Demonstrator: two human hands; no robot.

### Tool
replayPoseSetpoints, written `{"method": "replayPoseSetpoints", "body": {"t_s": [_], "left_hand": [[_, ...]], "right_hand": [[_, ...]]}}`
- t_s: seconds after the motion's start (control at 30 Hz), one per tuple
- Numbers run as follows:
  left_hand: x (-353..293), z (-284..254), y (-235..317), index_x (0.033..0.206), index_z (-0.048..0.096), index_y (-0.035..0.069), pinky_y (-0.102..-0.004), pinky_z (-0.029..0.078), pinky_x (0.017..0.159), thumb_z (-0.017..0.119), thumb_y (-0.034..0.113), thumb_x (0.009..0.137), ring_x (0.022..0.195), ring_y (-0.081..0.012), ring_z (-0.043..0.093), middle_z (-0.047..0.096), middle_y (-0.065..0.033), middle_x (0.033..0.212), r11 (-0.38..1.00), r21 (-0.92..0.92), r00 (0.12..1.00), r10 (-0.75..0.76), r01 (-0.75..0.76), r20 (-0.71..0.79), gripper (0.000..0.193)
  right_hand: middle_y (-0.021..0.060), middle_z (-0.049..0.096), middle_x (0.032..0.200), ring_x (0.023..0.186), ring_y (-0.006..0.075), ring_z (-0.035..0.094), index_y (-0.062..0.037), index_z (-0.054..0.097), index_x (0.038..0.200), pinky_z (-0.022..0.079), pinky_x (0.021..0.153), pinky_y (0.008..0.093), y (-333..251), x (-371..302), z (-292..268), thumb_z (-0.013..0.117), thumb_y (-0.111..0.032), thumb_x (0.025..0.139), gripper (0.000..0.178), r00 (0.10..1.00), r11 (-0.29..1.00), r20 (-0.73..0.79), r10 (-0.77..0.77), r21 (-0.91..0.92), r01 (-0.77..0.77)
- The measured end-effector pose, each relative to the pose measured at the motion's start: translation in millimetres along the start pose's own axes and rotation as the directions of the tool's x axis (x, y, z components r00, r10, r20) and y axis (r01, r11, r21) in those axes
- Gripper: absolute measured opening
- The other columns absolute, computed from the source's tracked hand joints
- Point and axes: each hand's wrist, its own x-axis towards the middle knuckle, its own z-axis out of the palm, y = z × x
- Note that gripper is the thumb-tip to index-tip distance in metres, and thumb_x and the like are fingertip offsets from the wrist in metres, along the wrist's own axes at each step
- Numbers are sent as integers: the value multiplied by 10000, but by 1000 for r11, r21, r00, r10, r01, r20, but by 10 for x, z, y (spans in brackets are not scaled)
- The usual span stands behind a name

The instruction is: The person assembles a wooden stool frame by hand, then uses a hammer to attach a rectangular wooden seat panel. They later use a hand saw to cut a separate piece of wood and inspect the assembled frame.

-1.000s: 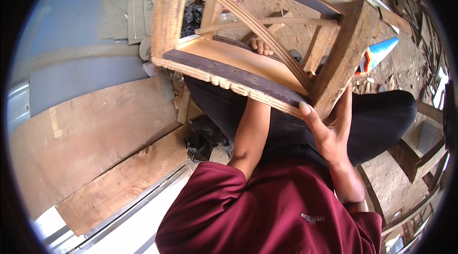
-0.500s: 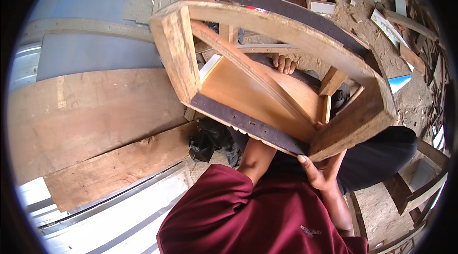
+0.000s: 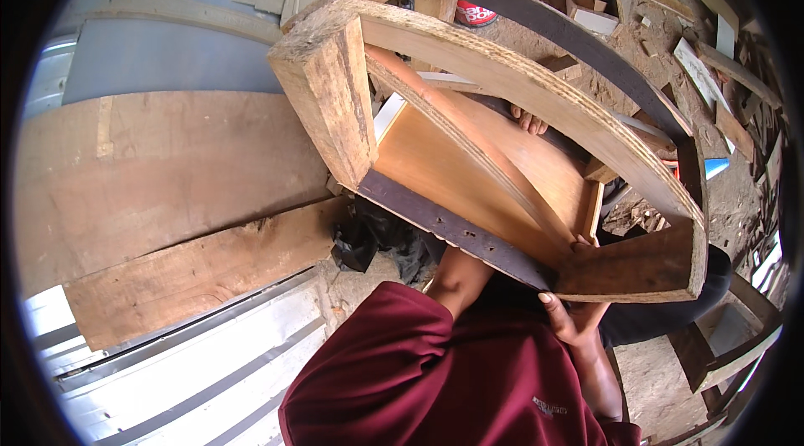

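Observation:
A large curved wooden frame (image 3: 502, 52) is held up tilted over my lap, with thick end blocks, bowed rails and a dark near strip. Inside it sit a smooth light-brown panel (image 3: 452, 157) and a diagonal strip (image 3: 469, 140). My right hand (image 3: 574, 319) grips the near right corner, thumb under the dark strip's end and fingertips showing inside the frame. My left arm passes beneath the frame. The fingertips of my left hand (image 3: 528, 120) curl over the panel's far edge; its palm is hidden.
Plywood boards (image 3: 167, 178) lie to the left, above corrugated metal sheeting (image 3: 201, 362). Black plastic (image 3: 368, 237) lies by the boards. Beyond the frame are a red can (image 3: 475, 14), a small wooden box (image 3: 593, 6) and scattered offcuts. More wooden frames (image 3: 737, 354) stand at the lower right.
The wooden frame has turned and tilted, its right end dropping nearer to me and its curved far rails spreading apart in view. More of the red can shows. Both hands keep their hold.

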Motion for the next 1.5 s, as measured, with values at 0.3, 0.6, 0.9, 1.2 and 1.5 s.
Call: {"method": "replayPoseSetpoints", "body": {"t_s": [0.3, 0.6, 0.9, 1.2, 1.5], "left_hand": [[136, -328, 65, 1000, 568, 79, -343, 463, 763, 535, 266, 981, 786, -209, 566, 602, -64, 797, 999, 27, 1000, 19, -19, 14, 191], [25, -1036, 3, 1021, 571, 103, -415, 467, 790, 490, 511, 886, 884, -220, 565, 600, -53, 920, 999, -24, 968, -43, 38, -248, 438], [-68, -1028, -111, 1040, 572, 40, -414, 518, 775, 494, 245, 996, 820, -268, 597, 617, -117, 867, 999, 23, 983, 29, -26, -183, 224], [323, -240, -195, 1510, 281, 220, -499, 301, 1140, 234, 848, 843, 1376, -277, 353, 336, -50, 1515, 931, 358, 622, 237, 74, -746, 917], [384, -122, -205, 1521, 259, 241, -567, 250, 1143, 203, 898, 791, 1401, -328, 301, 283, -69, 1548, 967, 239, 703, 109, 90, -703, 983]], "right_hand": [[213, 400, 1397, 1339, 346, 402, -39, 136, 1492, 334, 1095, 479, 185, 121, -228, 829, -163, 767, 1010, 992, 975, -125, 2, 222, 26], [170, 485, 1350, 1252, 232, 475, 78, 279, 1444, 348, 1069, 354, -97, 1050, -597, 721, -187, 877, 766, 935, 955, -306, 179, 281, -91], [173, 472, 1370, 1284, 244, 451, 69, 283, 1444, 320, 1094, 367, -61, 1000, -567, 729, -153, 860, 768, 961, 956, -258, 99, 293, -20], [238, 288, 1510, 1406, 289, 283, 37, 167, 1509, 255, 1136, 400, 138, 1087, -757, 695, -262, 902, 858, 924, 993, -372, 92, 103, -58], [220, 467, 1419, 1412, 308, 332, -12, 508, 1362, 270, 1138, 404, 23, 1132, -969, 553, -260, 1000, 441, 948, 978, -242, 205, 98, -186]]}}
